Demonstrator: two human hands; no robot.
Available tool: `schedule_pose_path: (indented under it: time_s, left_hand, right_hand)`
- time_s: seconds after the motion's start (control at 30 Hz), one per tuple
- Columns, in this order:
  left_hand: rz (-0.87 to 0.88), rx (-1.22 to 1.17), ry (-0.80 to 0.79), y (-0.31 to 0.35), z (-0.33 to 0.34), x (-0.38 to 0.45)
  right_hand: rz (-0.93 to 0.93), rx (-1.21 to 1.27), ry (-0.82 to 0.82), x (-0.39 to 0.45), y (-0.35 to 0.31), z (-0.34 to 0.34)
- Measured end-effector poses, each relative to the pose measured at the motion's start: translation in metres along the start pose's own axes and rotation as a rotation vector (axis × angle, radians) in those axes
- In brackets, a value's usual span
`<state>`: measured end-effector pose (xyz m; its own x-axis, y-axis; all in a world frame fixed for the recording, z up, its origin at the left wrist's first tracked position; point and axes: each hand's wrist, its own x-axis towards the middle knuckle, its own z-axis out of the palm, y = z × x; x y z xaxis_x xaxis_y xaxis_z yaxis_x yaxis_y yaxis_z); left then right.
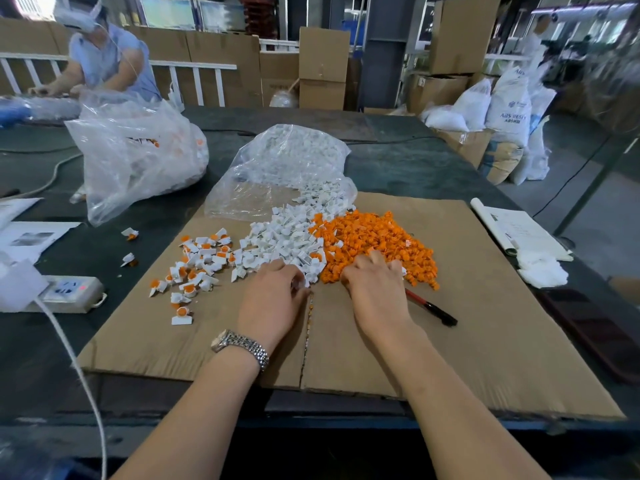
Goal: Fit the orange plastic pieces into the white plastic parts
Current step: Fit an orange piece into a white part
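Two hands down on the cardboard sheet point(485, 323), a little apart: left hand point(272, 299) curls its fingers round a white plastic part point(300, 281) at the near edge of the white pile point(287, 237); right hand point(372, 285) digs curled fingers into the orange pile point(374, 237), grip hidden. Finished orange-in-white pieces point(197, 268) scattered toward the sheet's left edge, red-and-black pen point(431, 308) just right of the right hand.

A single wide-angle view comes from the person's head, facing forward and tilted down over the bench point(398, 161). It sits close above the sheet of cardboard point(485, 306), with both forearms entering from the bottom edge. The lens bends straight lines near the borders. Beyond the far edge of the bench it takes in stacked cartons point(323, 67) and white sacks point(509, 105), farther off.
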<state>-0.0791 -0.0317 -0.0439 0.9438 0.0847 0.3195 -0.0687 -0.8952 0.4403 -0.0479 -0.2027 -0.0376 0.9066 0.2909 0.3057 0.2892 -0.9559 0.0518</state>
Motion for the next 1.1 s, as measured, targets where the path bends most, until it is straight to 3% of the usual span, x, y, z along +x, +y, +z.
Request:
schedule_pose_path:
  time_s: [0.13, 0.23, 0.33, 0.47, 0.57, 0.7, 0.9, 1.1]
  left_hand:
    - [-0.063, -0.073, -0.067, -0.005, -0.01, -0.003]
    - [-0.196, -0.3, -0.083, -0.007, -0.021, -0.006]
    - [-0.407, -0.724, -0.095, -0.005, -0.031, -0.012]
    - [-0.648, -1.465, -0.2, 0.0, -0.041, -0.015]
    - [-0.638, -1.705, -0.246, 0.002, -0.042, -0.017]
    - [-0.575, -1.753, -0.265, 0.006, -0.045, -0.019]
    - [-0.414, -1.688, -0.148, 0.01, -0.045, -0.022]
    - [-0.132, -1.191, 0.009, 0.012, -0.052, -0.028]
  right_hand:
    - [-0.04, -0.028, -0.002, 0.006, 0.004, 0.0]
    - [-0.025, 0.054, 0.028, 0.003, 0.005, -0.002]
    - [0.117, 0.512, 0.086, -0.006, 0.0, -0.013]
    - [0.215, 1.1, 0.026, -0.016, -0.013, -0.032]
    - [0.179, 1.301, 0.056, -0.019, -0.019, -0.046]
    - [0.122, 1.312, 0.044, -0.02, -0.026, -0.052]
    - [0.148, 1.136, 0.124, -0.022, -0.035, -0.052]
    - [0.246, 1.098, 0.077, -0.022, -0.041, -0.062]
